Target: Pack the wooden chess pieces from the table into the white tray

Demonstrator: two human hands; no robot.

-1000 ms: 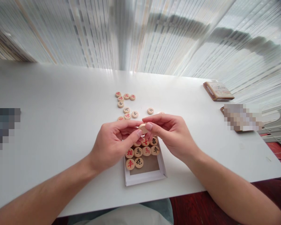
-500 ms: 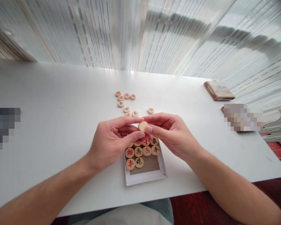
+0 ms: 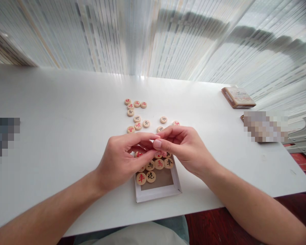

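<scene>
My left hand [image 3: 127, 154] and my right hand [image 3: 186, 146] meet fingertip to fingertip above the far part of a shallow white box [image 3: 158, 194]. Both are closed around a spot between them, where the fingers hide whatever they hold. Round wooden pieces lie in rows in the box, among them a red-marked one [image 3: 141, 178], a black-marked one [image 3: 151, 177] and a red horse piece [image 3: 159, 164]. Brown box floor shows beside the nearest row. Beyond my hands, several loose pieces [image 3: 137, 118] lie on the white table [image 3: 66, 112], face up with red or black characters.
A flat brown-edged box [image 3: 238, 97] rests at the table's far right, with a blurred-out object [image 3: 265, 126] in front of it. Another blurred dark object [image 3: 2, 139] is at the left edge. Striped curtains [image 3: 117, 37] hang behind the table.
The blank-faced wooden piece between my fingers is no longer visible. My right fingers have closed in and moved slightly down and left, uncovering more loose pieces behind them.
</scene>
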